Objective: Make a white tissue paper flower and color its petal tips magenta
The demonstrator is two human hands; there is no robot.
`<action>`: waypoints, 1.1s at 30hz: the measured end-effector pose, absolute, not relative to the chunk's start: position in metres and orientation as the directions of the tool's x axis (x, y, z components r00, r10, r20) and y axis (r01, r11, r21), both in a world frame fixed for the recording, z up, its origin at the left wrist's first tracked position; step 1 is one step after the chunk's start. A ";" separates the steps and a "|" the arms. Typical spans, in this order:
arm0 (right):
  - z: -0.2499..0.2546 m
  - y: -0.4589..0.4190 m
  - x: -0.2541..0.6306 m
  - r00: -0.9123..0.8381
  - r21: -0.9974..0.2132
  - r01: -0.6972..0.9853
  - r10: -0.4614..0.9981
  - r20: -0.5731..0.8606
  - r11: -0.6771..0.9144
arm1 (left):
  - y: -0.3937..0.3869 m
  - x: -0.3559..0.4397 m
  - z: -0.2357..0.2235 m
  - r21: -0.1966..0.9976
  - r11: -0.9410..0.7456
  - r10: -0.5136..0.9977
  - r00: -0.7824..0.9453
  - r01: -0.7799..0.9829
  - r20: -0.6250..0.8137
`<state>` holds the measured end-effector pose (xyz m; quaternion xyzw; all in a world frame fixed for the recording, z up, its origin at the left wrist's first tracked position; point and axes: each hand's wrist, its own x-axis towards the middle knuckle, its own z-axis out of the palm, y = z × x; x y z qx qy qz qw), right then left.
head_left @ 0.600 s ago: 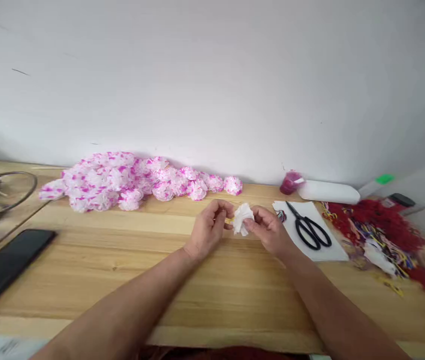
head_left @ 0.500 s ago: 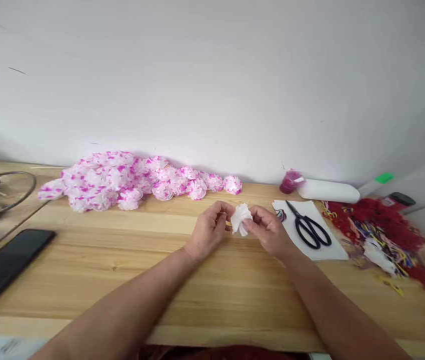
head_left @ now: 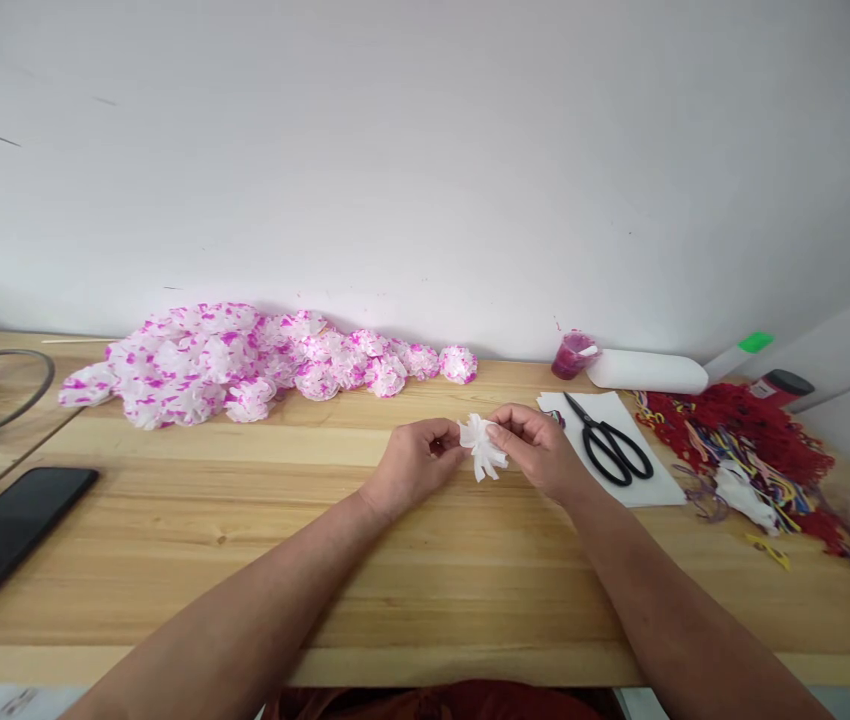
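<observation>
A small white paper flower [head_left: 483,455] with slit, spreading petals is held above the wooden table between both hands. My left hand [head_left: 419,458] is closed, its thumb and fingertips pinching the flower's left edge. From the other side my right hand [head_left: 535,446] pinches the flower's petals between thumb and fingers. Just right of that hand, black-handled scissors [head_left: 612,447] lie on a stack of white paper sheets [head_left: 661,488]. Beyond the hands, a finished-looking white-and-pink paper flower [head_left: 459,364] sits at the right end of a large pile of similar flowers [head_left: 192,365].
A cup of magenta liquid [head_left: 570,357] stands by the wall beside a white roll [head_left: 648,372]. Red and mixed-colour yarn [head_left: 759,440] lies heaped at the right, near a dark-capped container [head_left: 781,388] and a green-tipped item [head_left: 755,343]. A phone [head_left: 12,540] and cable [head_left: 39,365] are left.
The white paper flower has turned, and its petals now fan out and downward. Both hands have shifted slightly while keeping it between them. The whole view has moved a little.
</observation>
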<state>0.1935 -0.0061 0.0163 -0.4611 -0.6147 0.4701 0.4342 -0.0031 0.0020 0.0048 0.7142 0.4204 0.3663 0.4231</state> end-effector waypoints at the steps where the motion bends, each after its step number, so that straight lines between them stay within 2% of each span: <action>1: 0.016 -0.006 0.193 -0.204 -0.980 0.157 0.975 0.087 0.121 | 0.002 -0.003 0.005 0.896 -0.298 0.912 0.377 0.330 0.164; 6: 0.014 -0.009 0.190 -0.221 -0.980 0.160 0.972 0.078 0.115 | 0.002 -0.004 0.004 0.790 -0.405 0.875 0.446 0.460 0.188; 11: 0.014 -0.010 0.187 -0.227 -0.977 0.167 0.969 0.094 0.134 | 0.000 -0.003 0.005 0.761 -0.471 0.842 0.486 0.446 0.236; 13: 0.012 -0.009 0.187 -0.201 -0.973 0.178 0.973 0.114 0.151 | -0.001 -0.003 0.005 0.822 -0.415 0.856 0.474 0.391 0.206; 16: 0.013 -0.007 0.190 -0.132 -0.971 0.189 0.984 0.124 0.147 | 0.000 -0.003 0.005 0.948 -0.202 0.871 0.488 0.245 0.059; 18: 0.017 -0.008 0.193 -0.080 -0.966 0.197 0.985 0.156 0.169 | 0.001 -0.004 0.005 0.983 -0.103 0.855 0.518 0.155 0.008; 22: 0.029 -0.015 0.198 -0.123 -0.905 0.287 0.949 0.290 0.313 | 0.003 -0.005 0.007 0.993 -0.078 0.840 0.543 0.092 0.016; 27: 0.033 -0.020 0.196 -0.267 -0.853 0.387 0.928 0.260 0.350 | 0.005 -0.009 0.010 0.996 -0.066 0.797 0.603 0.066 0.012; 33: 0.036 -0.025 0.189 -0.290 -0.891 0.291 0.920 0.264 0.348 | 0.008 -0.011 0.006 0.999 0.037 0.790 0.612 0.020 -0.041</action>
